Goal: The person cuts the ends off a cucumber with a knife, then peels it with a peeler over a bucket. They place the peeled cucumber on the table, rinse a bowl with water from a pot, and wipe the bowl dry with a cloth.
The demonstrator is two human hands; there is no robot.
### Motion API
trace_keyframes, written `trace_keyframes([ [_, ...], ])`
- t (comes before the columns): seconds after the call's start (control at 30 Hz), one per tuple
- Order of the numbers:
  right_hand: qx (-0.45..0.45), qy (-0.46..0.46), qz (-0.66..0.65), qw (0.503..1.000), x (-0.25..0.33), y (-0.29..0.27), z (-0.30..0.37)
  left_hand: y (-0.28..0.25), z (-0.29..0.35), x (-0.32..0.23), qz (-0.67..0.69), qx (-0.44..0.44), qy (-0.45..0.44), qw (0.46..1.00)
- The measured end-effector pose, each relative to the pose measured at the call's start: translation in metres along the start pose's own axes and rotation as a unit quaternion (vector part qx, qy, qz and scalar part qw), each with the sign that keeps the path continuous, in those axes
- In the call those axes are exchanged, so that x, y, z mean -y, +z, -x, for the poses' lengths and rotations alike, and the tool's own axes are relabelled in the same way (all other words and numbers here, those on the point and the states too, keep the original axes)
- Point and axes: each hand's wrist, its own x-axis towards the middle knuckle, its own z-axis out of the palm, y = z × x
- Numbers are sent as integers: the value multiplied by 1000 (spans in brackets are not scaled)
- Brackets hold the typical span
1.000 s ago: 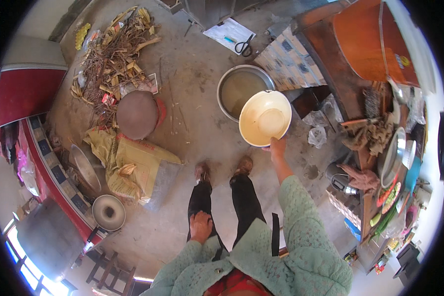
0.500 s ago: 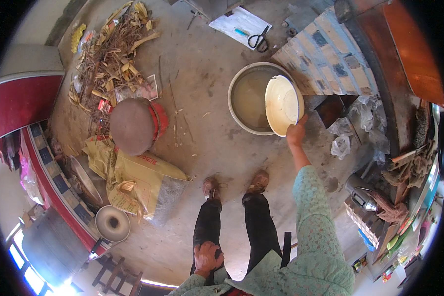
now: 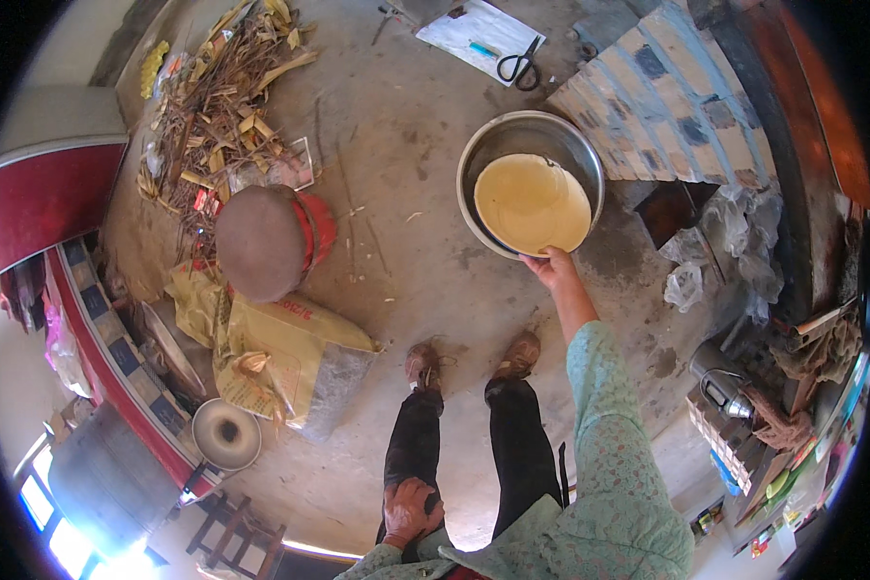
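Observation:
My right hand grips the near rim of a pale yellow enamel bowl, thumb over the edge. The bowl sits mouth up inside a wider metal basin on the floor, covering most of its inside. Its inner surface looks tan; whether liquid is in it I cannot make out. My left hand lies over my left knee with nothing visible held, the fingers draped on the dark trousers.
Scissors lie on a white sheet beyond the basin. A brick structure and plastic bags stand to the right. To the left are dry stalks, a round brown-topped stool and a yellow sack.
The enamel bowl has swung left and down from a tilted pose at the basin's right side to a flatter one inside it. My right hand moved with it; my left hand stays on the knee.

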Motion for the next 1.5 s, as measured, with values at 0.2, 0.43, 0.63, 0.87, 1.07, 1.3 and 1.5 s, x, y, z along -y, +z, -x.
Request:
trace_keyframes([
  [0.2, 46, -54, -14, 997, -18, -11, 19, -4, -2, -4, -12, 2, 9, 1000],
  [0.43, -9, -234, 70, 970, 15, -13, 23, -1, -1, 0, 9, 21, -20, 1000],
  [0.63, -76, -372, 254, 890, 39, -39, 10, -4, -3, 0, 5, 11, -8, 1000],
  [0.87, -123, -538, 449, 702, 57, 1, 38, -4, -3, -1, 13, 3, -11, 1000],
  [1.07, -164, -515, 493, 682, 59, 16, 45, -5, -6, -3, -2, -12, 1, 1000],
  [1.3, -242, -468, 491, 694, 40, -3, -1, -5, -5, 2, 4, -5, 0, 1000],
  [1.5, -172, -220, 200, 939, 22, 42, 16, -2, -2, 3, 8, 0, -7, 1000],
])
